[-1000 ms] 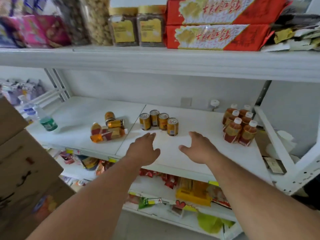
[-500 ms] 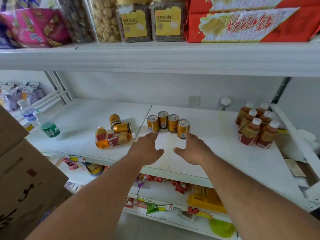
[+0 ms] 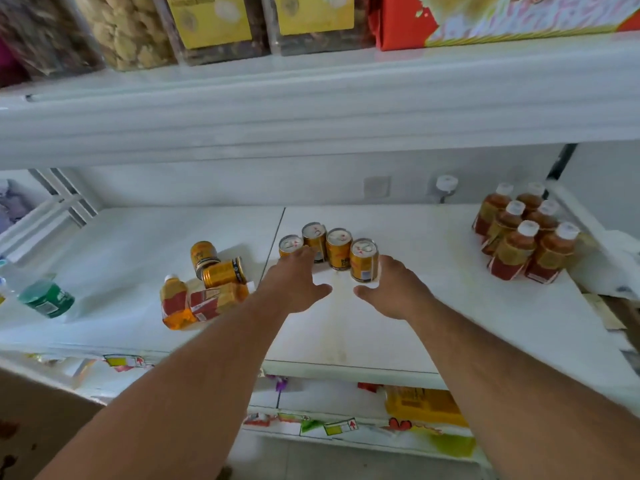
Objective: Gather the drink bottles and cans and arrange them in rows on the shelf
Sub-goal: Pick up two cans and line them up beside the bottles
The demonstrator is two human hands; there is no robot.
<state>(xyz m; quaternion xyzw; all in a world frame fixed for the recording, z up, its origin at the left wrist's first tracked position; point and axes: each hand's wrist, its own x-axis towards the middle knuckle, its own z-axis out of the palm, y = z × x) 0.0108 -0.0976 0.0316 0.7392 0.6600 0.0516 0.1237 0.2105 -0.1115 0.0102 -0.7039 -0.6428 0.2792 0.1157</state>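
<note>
Several gold cans (image 3: 338, 248) stand upright in a loose cluster at the middle of the white shelf (image 3: 346, 337). My left hand (image 3: 294, 282) is open, its fingertips at the leftmost can. My right hand (image 3: 391, 289) is open too, just beside the rightmost can (image 3: 363, 259). Left of them two gold cans (image 3: 218, 268) lie tipped over, with two orange bottles (image 3: 194, 301) lying next to them. A group of brown bottles with white caps (image 3: 526, 233) stands upright at the right end of the shelf.
A green-capped bottle (image 3: 46, 299) lies at the far left. The upper shelf (image 3: 311, 109) hangs low overhead, carrying jars and red boxes. Below are snack packets on the lower shelves (image 3: 346, 427). A cardboard box (image 3: 41, 427) sits at lower left.
Both hands have reached forward to the cluster of upright cans and drawn closer together. The view has moved in nearer to the shelf.
</note>
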